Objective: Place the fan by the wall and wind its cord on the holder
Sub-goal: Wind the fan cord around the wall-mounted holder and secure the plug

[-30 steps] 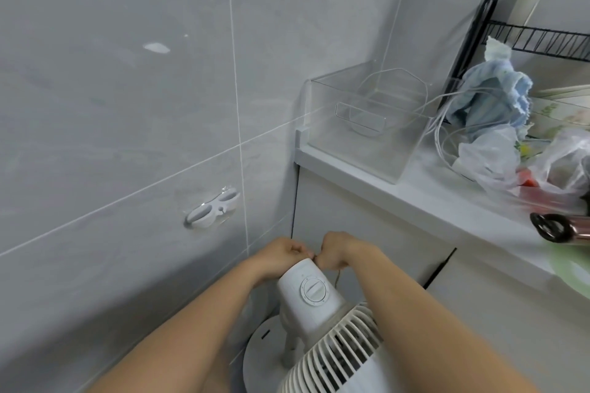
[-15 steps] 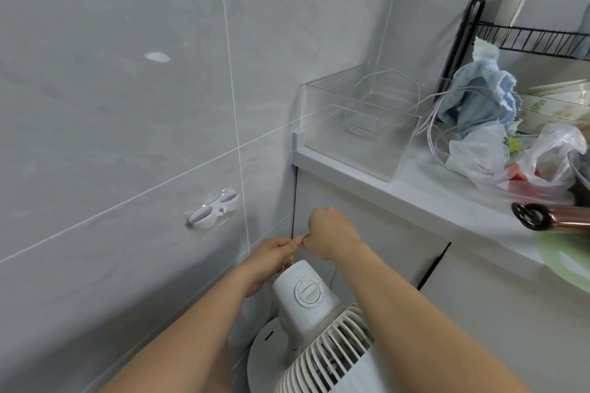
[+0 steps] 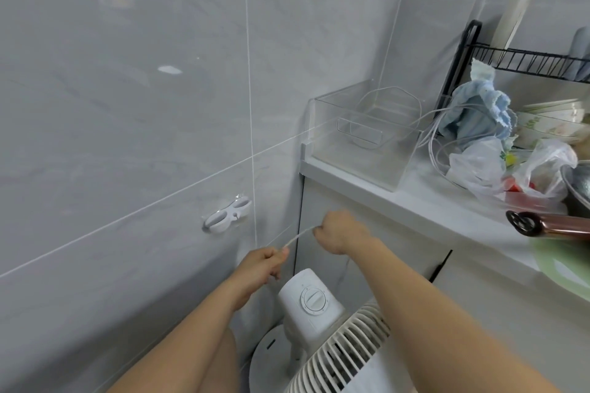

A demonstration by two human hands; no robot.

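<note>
A thin white cord stretches taut between two hands: the left hand pinches one end, the right hand grips the other, now drawn apart from a second ago. Below stands one white plastic fan with ribbed grille, near the glossy tiled wall and its double-looped holder.

The fan stands at six o'clock, below both hands. The holder sits on the wall at nine o'clock. The bin rests on the counter at two o'clock, possibly touching the wall.
</note>
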